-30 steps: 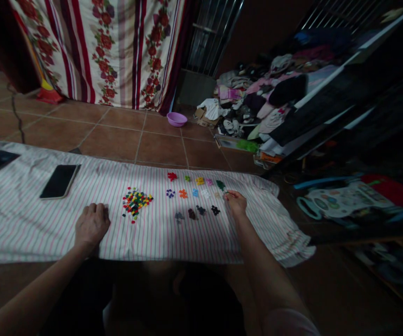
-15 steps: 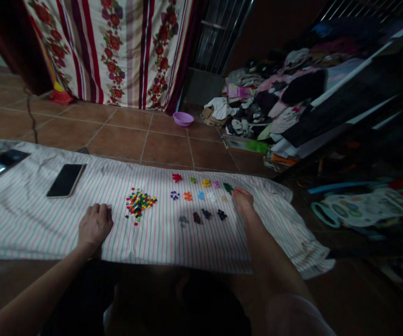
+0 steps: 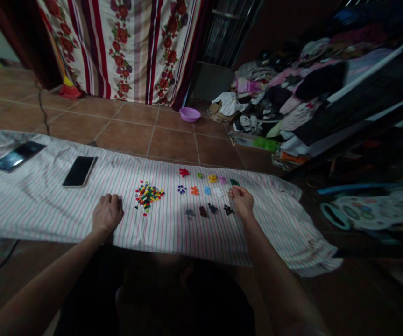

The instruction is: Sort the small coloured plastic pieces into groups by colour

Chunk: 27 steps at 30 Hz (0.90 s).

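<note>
My left hand [image 3: 107, 212] rests on the striped cloth [image 3: 173, 233], fingers curled under and closed. Whatever its palm may cover is hidden. To its right lies a mixed heap of small coloured pieces [image 3: 148, 195]. My right hand [image 3: 242, 200] is closed in a pinch over the small beige pieces [image 3: 229, 192]; anything between the fingertips is too small to make out. Just beyond these fingers sits a dark green cluster [image 3: 234, 182]. Sorted little groups spread leftward in rows, among them white [image 3: 218, 192], yellow [image 3: 212, 178], red [image 3: 183, 172] and black [image 3: 228, 209] pieces.
Two phones, a black-screened one [image 3: 80, 171] and a shiny one [image 3: 18, 156], lie on the cloth at left. On the tiled floor beyond are a purple basin [image 3: 189, 115] and a heap of clothes [image 3: 274, 93]. A floral curtain [image 3: 117, 51] hangs behind.
My right hand has drawn back slightly, from the dark green cluster to the beige pieces. My left hand stays closed on the cloth. The whole view has shifted a little.
</note>
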{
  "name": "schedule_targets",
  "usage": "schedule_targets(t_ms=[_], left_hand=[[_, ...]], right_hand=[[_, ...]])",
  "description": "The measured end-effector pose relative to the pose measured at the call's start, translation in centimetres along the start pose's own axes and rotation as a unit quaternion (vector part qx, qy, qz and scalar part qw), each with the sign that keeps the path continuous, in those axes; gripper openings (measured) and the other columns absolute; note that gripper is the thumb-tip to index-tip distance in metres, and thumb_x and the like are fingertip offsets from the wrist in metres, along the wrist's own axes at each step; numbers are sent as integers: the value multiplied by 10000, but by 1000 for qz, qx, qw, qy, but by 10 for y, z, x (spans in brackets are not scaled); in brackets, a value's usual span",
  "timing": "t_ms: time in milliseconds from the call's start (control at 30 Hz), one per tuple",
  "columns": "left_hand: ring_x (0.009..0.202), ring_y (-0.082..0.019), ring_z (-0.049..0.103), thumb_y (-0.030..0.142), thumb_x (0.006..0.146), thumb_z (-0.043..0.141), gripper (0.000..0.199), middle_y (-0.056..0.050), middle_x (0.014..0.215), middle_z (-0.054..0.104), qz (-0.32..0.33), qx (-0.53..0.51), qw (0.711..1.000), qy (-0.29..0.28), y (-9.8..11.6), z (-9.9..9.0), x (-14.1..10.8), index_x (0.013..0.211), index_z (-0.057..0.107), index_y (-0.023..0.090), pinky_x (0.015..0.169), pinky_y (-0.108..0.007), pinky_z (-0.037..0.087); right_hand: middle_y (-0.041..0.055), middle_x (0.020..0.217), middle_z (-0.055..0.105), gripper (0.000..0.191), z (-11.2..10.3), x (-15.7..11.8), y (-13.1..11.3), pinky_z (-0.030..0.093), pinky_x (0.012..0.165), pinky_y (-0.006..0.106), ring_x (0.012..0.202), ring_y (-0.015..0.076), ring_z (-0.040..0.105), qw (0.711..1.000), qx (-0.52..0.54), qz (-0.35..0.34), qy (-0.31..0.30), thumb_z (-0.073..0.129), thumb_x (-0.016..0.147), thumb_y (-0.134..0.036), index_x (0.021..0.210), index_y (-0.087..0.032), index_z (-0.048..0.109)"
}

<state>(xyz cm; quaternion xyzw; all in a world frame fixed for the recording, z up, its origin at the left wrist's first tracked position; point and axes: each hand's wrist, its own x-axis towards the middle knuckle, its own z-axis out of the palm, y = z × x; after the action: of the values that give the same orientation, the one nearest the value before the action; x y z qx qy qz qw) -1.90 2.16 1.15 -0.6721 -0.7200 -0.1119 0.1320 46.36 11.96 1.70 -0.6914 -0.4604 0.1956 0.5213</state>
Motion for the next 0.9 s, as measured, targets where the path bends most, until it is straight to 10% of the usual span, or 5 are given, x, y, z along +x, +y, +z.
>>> schedule_targets(t_ms=[200,467,900], left_hand=[[809,-242,488,267,907,338,257,-108,803,554,4,-5,1000,11,-2,4,-1,853,567,164,735,-353,362],[822,-245,482,272,919,325,271,-110,807,547,3,-15,1000,22,-3,5,-2,863,568,164,746,-361,357],[826,-252,482,269,925,302,286,-111,808,543,0,-28,1000,13,-3,2,-1,875,564,167,751,-373,358]], right_hand=[[60,724,695,375,52,-79,-49,531,633,304,645,176,647,989,35,-13,-146,567,732,-443,926,-150,695],[42,871,710,208,117,-171,-91,516,792,304,828,169,653,931,-41,-199,-302,511,812,-222,863,-218,713],[57,962,667,275,165,-200,-102,491,834,263,912,166,622,907,-117,-256,-314,482,878,-171,1025,-215,710]])
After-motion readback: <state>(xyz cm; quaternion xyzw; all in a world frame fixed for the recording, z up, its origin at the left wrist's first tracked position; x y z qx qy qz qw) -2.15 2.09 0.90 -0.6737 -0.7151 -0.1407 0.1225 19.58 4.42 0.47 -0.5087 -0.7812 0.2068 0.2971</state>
